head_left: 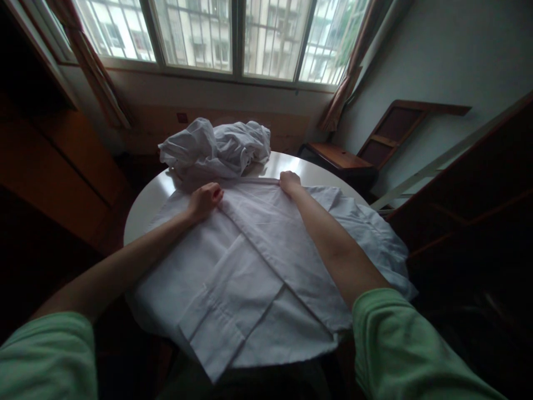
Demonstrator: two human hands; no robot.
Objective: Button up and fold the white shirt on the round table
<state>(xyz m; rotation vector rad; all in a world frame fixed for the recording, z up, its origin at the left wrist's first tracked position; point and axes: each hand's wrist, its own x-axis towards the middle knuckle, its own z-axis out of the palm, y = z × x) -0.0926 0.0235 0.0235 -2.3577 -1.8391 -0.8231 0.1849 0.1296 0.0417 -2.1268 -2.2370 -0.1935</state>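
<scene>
1. In the ctr. of the frame, the white garment (266,250) lay spread over the round table (139,218), covering most of the top, w/ its near edge hanging over the rim at bottom ctr.
2. My R hand (290,182), just above ctr., was clamped on the garment's far edge, knuckles up.
3. My L hand (205,201), a bit lower & left of it, was curled closed, seemingly on a pinch of the same cloth near the top of a diagonal fold; fingertips hidden, so couldn't tell how much fabric it had. Hands were apart, a stretch of far edge between them.
4. A flat, cuff-like end (219,330) pointed down past the table edge, lower ctr.; the diag. fold ran from near my L hand to lower right. More white cloth lay rumpled at right, beyond my R forearm; couldn't tell if it was all one piece.
5. Step in hand, my guess: straightening & laying folds, far edge first.
6. Next move, I'd say, called for even tension btwn both hands, lifting the edge w/o dragging the layers underneath askew, & minding the overhang.
7. Upper ctr., a crumpled cloth pile (216,145) sat at the table's far side, close behind the garment; window (195,36) above.
</scene>
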